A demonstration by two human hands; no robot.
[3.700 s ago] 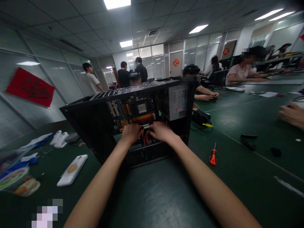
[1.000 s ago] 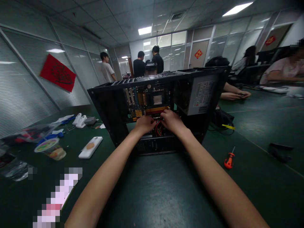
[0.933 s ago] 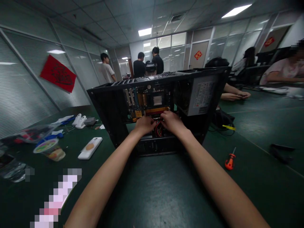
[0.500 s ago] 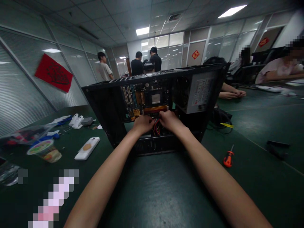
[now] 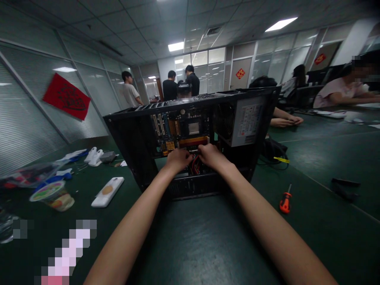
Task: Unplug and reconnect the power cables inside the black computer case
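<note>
An open black computer case [image 5: 181, 194] stands upright on the table in front of me. Both my hands reach into its lower middle. My left hand [image 5: 179, 159] has its fingers curled in beside a bundle of thin red and dark cables [image 5: 195, 165]; whatever is in its fingertips is hidden. On the other side of the bundle, my right hand [image 5: 211, 155] pinches at the cables' upper end. Just above the hands is the motherboard [image 5: 184, 120] with its orange-lit memory slots [image 5: 192, 140]. To the upper right sits a power supply [image 5: 247, 122].
An orange-handled screwdriver [image 5: 285, 202] lies to the right, with a black cable coil [image 5: 273, 152] behind it. Leftward are a white phone-like object [image 5: 107, 192], a plastic cup [image 5: 53, 196] and bags. Another person's hands [image 5: 286, 120] rest beyond the case; more people are farther back.
My view has shifted slightly, so the scene sits a little lower and its right side farther left. Both hands stay at the cables with little visible movement.
</note>
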